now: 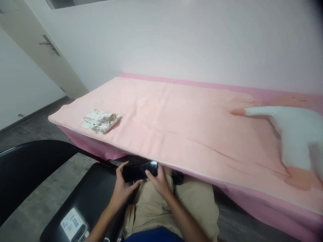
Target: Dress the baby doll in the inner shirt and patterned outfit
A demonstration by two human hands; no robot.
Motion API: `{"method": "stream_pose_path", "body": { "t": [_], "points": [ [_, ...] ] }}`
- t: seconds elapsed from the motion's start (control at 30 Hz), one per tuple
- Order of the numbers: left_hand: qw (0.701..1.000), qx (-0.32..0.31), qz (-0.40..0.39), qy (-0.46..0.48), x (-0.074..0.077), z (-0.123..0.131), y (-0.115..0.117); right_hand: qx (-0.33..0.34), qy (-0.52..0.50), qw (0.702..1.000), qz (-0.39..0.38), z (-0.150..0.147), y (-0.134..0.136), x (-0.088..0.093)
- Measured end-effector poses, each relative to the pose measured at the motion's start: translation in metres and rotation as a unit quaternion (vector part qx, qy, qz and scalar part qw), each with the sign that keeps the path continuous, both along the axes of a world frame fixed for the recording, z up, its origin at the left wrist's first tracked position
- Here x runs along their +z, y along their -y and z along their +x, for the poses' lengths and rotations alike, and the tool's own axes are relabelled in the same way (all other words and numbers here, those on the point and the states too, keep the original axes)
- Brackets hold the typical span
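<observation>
One dark phone [135,171], held lengthwise between left hand [123,188] and right hand [159,180], both gripping its ends above the lap, beside the pink-covered table [186,121]; folded cloth [98,120] lies on top, black chair [88,188] at left.

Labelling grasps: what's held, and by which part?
A glossy black rectangular phone-like device: left grip at its left end, right grip at its right end.
</observation>
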State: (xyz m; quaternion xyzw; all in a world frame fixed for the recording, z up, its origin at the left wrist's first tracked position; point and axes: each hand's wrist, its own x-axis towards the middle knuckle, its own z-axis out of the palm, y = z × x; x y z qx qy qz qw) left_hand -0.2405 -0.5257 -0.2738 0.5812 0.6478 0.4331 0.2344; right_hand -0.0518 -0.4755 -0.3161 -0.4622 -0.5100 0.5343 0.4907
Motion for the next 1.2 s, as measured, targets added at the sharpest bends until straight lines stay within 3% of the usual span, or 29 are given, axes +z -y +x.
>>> {"method": "stream_pose_path", "body": {
  "t": [0.17, 0.33, 0.5, 1.2],
  "points": [
    [1.000, -0.003, 0.002, -0.001, -0.002, -0.003, 0.000, -0.018, 0.012, 1.000, 0.010, 0.000, 0.000, -0.003],
    [1.000, 0.002, 0.008, -0.001, -0.003, -0.002, 0.002, 0.007, -0.011, 1.000, -0.005, 0.001, -0.004, 0.006],
    [1.000, 0.012, 0.020, 0.000, -0.005, -0.001, 0.003, -0.025, -0.007, 1.000, -0.017, -0.005, -0.006, 0.012],
    [1.000, 0.002, -0.021, 0.012, -0.005, -0.004, 0.002, -0.010, 0.008, 1.000, 0.005, -0.006, -0.008, 0.001]
  ]
}}
